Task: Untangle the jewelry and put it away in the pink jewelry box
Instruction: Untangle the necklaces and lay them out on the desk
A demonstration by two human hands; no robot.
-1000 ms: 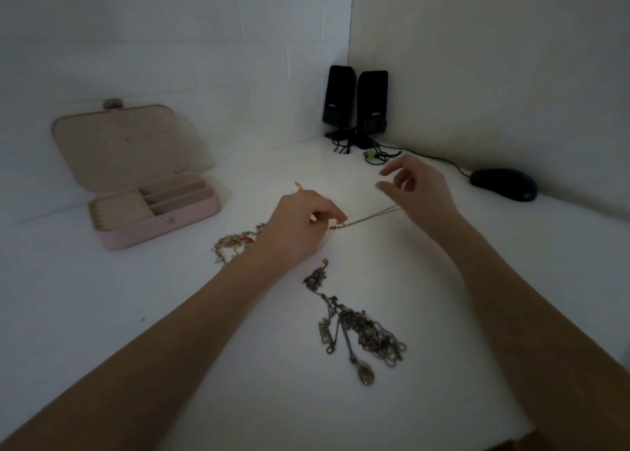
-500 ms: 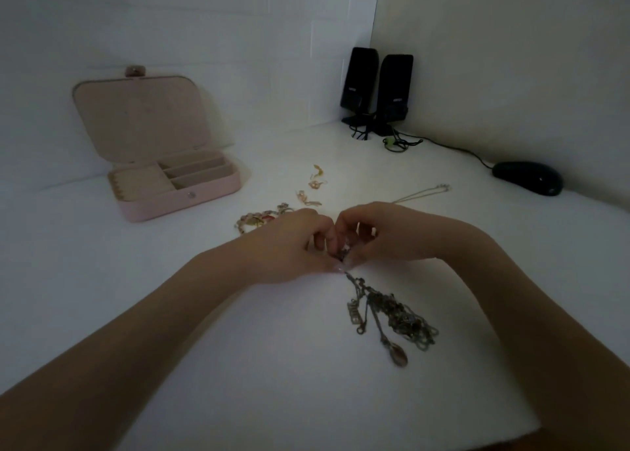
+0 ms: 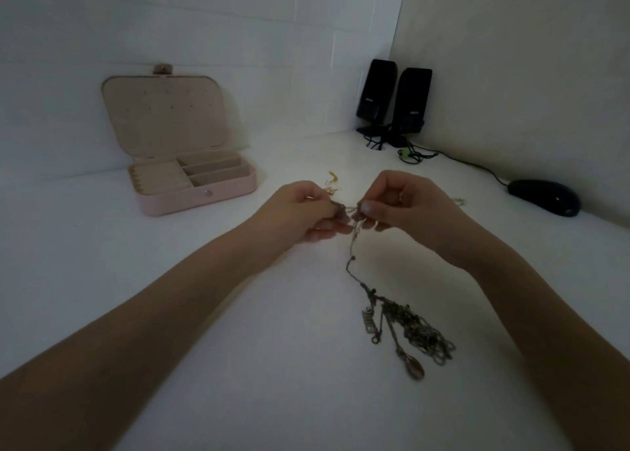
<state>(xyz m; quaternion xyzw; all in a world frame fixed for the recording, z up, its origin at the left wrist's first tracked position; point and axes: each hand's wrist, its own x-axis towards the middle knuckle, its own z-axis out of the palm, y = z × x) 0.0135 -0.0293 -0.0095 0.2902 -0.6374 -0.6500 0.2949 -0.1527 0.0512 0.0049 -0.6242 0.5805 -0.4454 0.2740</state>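
A dark tangle of chains and pendants lies on the white table, its upper end lifted. My left hand and my right hand are close together above the table, each pinching the top end of that tangled chain between thumb and fingers. The chain hangs down from my fingertips to the pile. The pink jewelry box stands open at the back left, its lid upright and its compartments showing. Small gold pieces lie just behind my hands, partly hidden.
Two black speakers stand in the back corner with cables and a green plug. A black computer mouse sits at the right by the wall. A thin chain's end peeks out behind my right wrist.
My hands let go of the thin gold chain, came together on the top of the dark tangle, and have now lifted that end off the table.
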